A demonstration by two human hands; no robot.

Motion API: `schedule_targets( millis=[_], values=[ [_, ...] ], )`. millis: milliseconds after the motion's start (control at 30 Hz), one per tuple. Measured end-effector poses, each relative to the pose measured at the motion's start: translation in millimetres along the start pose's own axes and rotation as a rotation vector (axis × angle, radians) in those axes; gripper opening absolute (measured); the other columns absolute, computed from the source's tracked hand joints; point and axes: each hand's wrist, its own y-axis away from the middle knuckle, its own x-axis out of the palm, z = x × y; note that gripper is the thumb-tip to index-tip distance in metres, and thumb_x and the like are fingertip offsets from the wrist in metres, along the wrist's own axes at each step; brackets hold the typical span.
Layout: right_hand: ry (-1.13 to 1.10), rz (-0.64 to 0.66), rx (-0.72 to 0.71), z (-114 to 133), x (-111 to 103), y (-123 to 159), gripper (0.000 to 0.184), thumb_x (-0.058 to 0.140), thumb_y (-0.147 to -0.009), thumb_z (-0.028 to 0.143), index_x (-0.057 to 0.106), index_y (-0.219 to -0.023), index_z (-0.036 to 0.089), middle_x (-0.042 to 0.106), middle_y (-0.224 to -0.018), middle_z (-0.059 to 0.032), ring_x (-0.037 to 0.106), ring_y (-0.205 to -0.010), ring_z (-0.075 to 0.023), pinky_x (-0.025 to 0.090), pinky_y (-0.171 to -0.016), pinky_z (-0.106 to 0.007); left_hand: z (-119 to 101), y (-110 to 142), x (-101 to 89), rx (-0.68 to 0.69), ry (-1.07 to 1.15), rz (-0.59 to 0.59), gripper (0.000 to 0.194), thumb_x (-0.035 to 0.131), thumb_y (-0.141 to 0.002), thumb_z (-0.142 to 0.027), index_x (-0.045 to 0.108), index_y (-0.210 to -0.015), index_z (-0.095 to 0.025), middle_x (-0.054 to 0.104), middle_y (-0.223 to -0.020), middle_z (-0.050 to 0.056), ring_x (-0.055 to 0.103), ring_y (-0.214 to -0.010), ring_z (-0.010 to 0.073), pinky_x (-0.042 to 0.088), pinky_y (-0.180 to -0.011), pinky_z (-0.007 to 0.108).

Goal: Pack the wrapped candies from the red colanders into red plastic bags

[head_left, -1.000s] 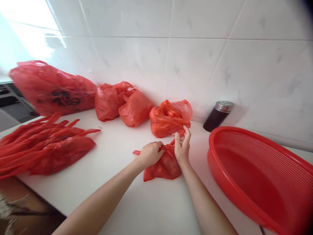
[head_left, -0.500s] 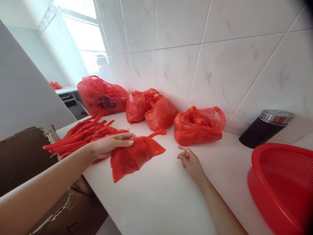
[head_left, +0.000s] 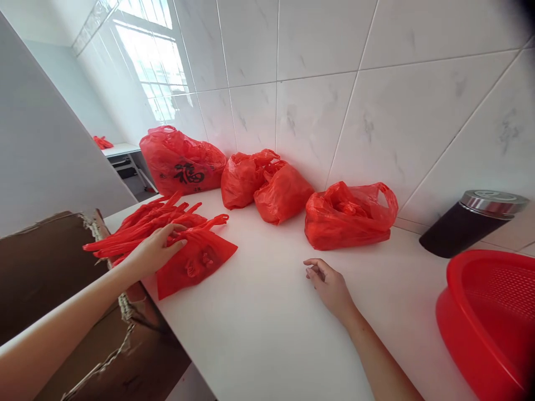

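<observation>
Two hands, set well apart. Left hand (head_left: pixel 156 252): was curled around the gathered neck of one small red bag (head_left: pixel 199 262), presumably to keep its contents low. Bag lay against a pile of like bags (head_left: pixel 144 220) on the table (head_left: pixel 267 317), apparently for grouping. Right hand (head_left: pixel 332 287): was loosely curled, holding nothing. Half a second earlier, the small red bag stood farther right, less close to the pile.

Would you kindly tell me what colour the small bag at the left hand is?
The small bag is red; the head view shows it best.
</observation>
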Motion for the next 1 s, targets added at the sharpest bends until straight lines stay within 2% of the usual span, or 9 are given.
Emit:
schedule_targets(
  millis=[100,300,500,600,700,800,867,933,1000],
  values=[
    [-0.005,0.007,-0.003,1,0,1,0.028,0.047,-0.088,0.044,0.063,-0.102,0.025,0.062,-0.081,-0.0015,0.056,-0.068,-0.0168,0.044,-0.062,-0.029,-29,15,2.3,0.153,-0.073,-0.037,0.041,0.042,-0.086,-0.047,0.054,-0.12,-0.025,0.055,-0.13,0.007,0.046,-0.122,0.0297,0.035,-0.101,0.043],
    [-0.001,-0.014,-0.019,4,-1,3,0.026,0.049,-0.087,0.042,0.064,-0.1,0.026,0.064,-0.081,-0.0021,0.057,-0.07,-0.0182,0.045,-0.063,-0.03,-52,23,30.1,0.106,-0.068,0.667,0.031,0.053,-0.078,-0.05,0.068,-0.082,-0.023,0.07,-0.078,0.005,0.063,-0.07,0.0226,0.047,-0.063,0.03],
    [-0.011,-0.008,-0.063,1,-2,4,0.027,0.049,-0.088,0.043,0.064,-0.101,0.026,0.064,-0.08,-0.0024,0.057,-0.068,-0.0182,0.044,-0.06,-0.029,-35,8,46.3,-0.027,-0.125,0.661,0.047,0.042,-0.082,-0.053,0.066,-0.099,-0.017,0.07,-0.086,0.014,0.066,-0.071,0.0273,0.047,-0.056,0.032],
    [0.003,-0.007,-0.062,-1,0,-1,0.026,0.048,-0.089,0.04,0.064,-0.103,0.026,0.064,-0.081,-0.0025,0.058,-0.069,-0.0183,0.046,-0.061,-0.03,-49,27,42.2,0.063,-0.142,0.649,0.046,0.047,-0.081,-0.055,0.07,-0.101,-0.02,0.071,-0.1,0.014,0.064,-0.091,0.0319,0.045,-0.076,0.037],
    [0.044,-0.041,-0.106,10,5,1,0.024,0.047,-0.089,0.033,0.064,-0.103,0.024,0.067,-0.085,-0.0033,0.062,-0.076,-0.019,0.049,-0.069,-0.031,-79,47,41.7,0.188,-0.104,0.789,0.045,0.048,-0.082,-0.058,0.07,-0.108,-0.029,0.073,-0.102,0.007,0.064,-0.092,0.0304,0.043,-0.079,0.037],
    [0.129,-0.058,-0.176,43,3,28,0.026,0.051,-0.085,0.024,0.064,-0.108,0.026,0.069,-0.094,-0.0022,0.065,-0.079,-0.017,0.05,-0.075,-0.03,-116,52,47.4,0.338,-0.111,0.889,0.044,0.047,-0.083,-0.059,0.069,-0.112,-0.034,0.074,-0.102,0.004,0.065,-0.094,0.0301,0.044,-0.079,0.036],
    [0.233,-0.012,-0.372,74,-9,60,0.031,0.046,-0.09,0.023,0.061,-0.117,0.027,0.07,-0.102,-0.0029,0.066,-0.083,-0.0167,0.051,-0.078,-0.03,-143,47,55.7,0.433,-0.108,0.904,0.043,0.049,-0.081,-0.058,0.069,-0.112,-0.035,0.075,-0.1,0.004,0.064,-0.097,0.0316,0.044,-0.081,0.037],
    [0.314,0.001,-0.574,106,-32,100,0.031,0.048,-0.091,0.026,0.06,-0.119,0.03,0.071,-0.097,-0.0014,0.066,-0.085,-0.0169,0.052,-0.079,-0.03,-168,40,67.9,0.497,-0.083,0.93,0.042,0.052,-0.079,-0.057,0.069,-0.111,-0.037,0.075,-0.099,0.003,0.064,-0.098,0.0321,0.044,-0.083,0.038],
    [0.343,-0.106,-0.592,130,-70,147,0.031,0.052,-0.092,0.028,0.059,-0.12,0.037,0.071,-0.099,0.0012,0.066,-0.087,-0.014,0.051,-0.086,-0.027,-190,36,83.9,0.544,-0.061,0.959,0.043,0.053,-0.077,-0.06,0.069,-0.111,-0.039,0.074,-0.098,0.003,0.064,-0.097,0.0316,0.045,-0.085,0.039]
  ],
)
